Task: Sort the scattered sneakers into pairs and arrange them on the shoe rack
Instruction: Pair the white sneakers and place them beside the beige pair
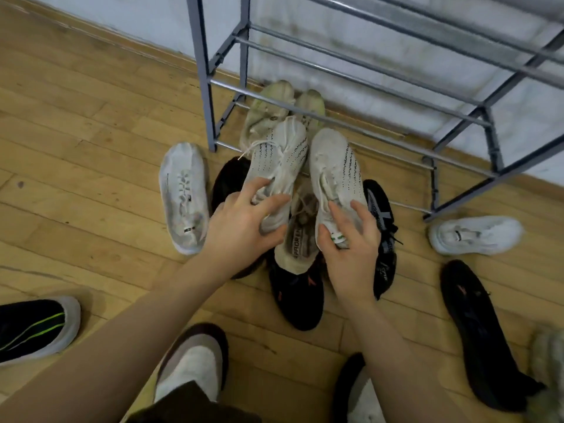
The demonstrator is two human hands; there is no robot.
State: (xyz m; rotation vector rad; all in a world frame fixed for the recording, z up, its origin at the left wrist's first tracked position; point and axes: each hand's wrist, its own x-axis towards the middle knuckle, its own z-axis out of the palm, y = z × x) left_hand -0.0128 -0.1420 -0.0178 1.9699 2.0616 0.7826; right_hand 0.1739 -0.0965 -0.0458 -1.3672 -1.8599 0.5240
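Two matching white knit sneakers with black dotted lines are held side by side above a pile of shoes. My left hand [244, 222] grips the heel end of the left white sneaker [279, 154]. My right hand [351, 239] grips the heel of the right white sneaker [335, 166]. Both toes point at the grey metal shoe rack [351, 126] just beyond. A pale greenish pair [274, 108] sits on the rack's lowest rails at the left end.
Under the held pair lie a beige sneaker [297, 239] and black sneakers [297, 297]. Single white sneakers lie at left [183, 196] and right [474, 235]. A long black shoe [482, 334] and a black-green one [36, 328] lie on the wood floor.
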